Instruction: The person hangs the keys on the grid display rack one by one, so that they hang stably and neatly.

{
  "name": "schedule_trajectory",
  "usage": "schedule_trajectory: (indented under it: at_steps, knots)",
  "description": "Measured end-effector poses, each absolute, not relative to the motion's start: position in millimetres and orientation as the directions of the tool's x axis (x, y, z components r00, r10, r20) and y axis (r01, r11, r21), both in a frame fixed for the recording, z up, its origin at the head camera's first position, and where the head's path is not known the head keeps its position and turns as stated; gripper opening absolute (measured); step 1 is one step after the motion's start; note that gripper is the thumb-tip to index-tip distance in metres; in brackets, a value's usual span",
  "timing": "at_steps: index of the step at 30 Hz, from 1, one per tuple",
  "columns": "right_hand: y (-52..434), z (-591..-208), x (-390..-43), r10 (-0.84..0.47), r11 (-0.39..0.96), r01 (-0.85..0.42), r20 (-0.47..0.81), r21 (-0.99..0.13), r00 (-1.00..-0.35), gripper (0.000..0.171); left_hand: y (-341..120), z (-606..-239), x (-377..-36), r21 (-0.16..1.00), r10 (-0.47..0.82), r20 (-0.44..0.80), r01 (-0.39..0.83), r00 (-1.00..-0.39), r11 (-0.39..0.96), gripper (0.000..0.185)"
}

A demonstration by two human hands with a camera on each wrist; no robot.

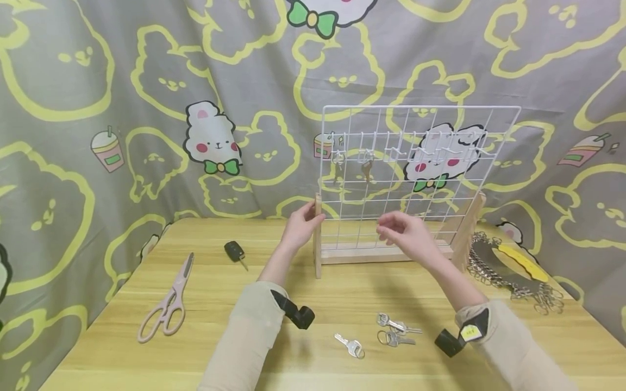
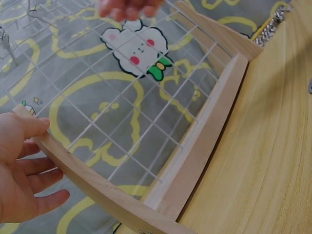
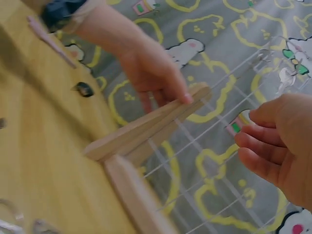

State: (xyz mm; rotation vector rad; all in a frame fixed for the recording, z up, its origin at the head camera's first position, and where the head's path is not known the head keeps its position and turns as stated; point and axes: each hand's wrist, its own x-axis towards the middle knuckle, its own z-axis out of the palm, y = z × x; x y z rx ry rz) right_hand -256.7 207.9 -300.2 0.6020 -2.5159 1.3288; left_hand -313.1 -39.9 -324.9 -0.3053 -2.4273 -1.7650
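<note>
A white wire grid rack point(image 1: 371, 218) stands upright in a wooden frame point(image 1: 386, 256). My left hand point(image 1: 299, 225) holds the frame's left wooden post, thumb on its front edge and the other fingers behind it; the left wrist view shows this hand point(image 2: 29, 168) at the post's top end. In front of the grid hovers my right hand point(image 1: 408, 236), fingers loosely bent, with nothing in them; the right wrist view shows the same hand point(image 3: 275, 146) over the wires. From the row of hooks point(image 1: 415, 155), one key point(image 1: 337, 172) and another key point(image 1: 367, 169) hang at the left.
Loose keys lie at the front of the table, among them a silver key point(image 1: 349, 345) and a ringed key point(image 1: 397, 339). Pink scissors point(image 1: 168, 307) and a black car key point(image 1: 235, 251) lie left. At right is a chain of metal rings point(image 1: 489, 274) beside a yellow strip point(image 1: 520, 262).
</note>
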Motion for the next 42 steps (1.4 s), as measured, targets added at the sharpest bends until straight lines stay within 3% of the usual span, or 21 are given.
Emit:
schedule_trajectory:
  at_steps: [6,12,15,21,25,32,42]
  knots:
    - [207.9,-329.5,-233.8,-0.327,0.490,-0.415,0.280,-0.766,-0.903,0.021,-39.9,-324.3,-312.9,0.925,0.095,0.222,0.240,-0.970,0.295,0.057]
    - [202.8,-352.3,-214.6,-0.431,0.452,-0.454,0.258,-0.768,-0.864,0.020,-40.0,-325.4,-313.7,0.925,0.089,0.220,0.237,-0.971,0.298,0.056]
    - [199.8,-362.7,-205.4,-0.505,0.412,-0.495,0.260,-0.765,-0.823,0.020,-40.1,-325.5,-313.8,0.924,0.091,0.220,0.237,-0.971,0.299,0.056]
    - [196.7,-385.3,-192.8,-0.675,0.250,-0.588,0.297,-0.769,-0.675,0.019,-39.9,-325.0,-312.8,0.922,0.089,0.221,0.238,-0.971,0.305,0.056]
    - [194.1,-395.8,-186.1,-0.745,0.229,-0.584,0.246,-0.779,-0.620,0.020,-39.8,-324.0,-312.0,0.923,0.090,0.221,0.238,-0.971,0.303,0.056]
    - [189.9,-406.5,-179.9,-0.814,0.241,-0.590,0.171,-0.770,-0.555,0.020,-40.0,-323.3,-311.7,0.921,0.089,0.219,0.236,-0.972,0.309,0.056]
    - [189.5,-411.3,-179.0,-0.851,0.289,-0.649,0.122,-0.704,-0.511,0.019,-39.7,-322.8,-311.2,0.919,0.089,0.223,0.239,-0.971,0.312,0.055]
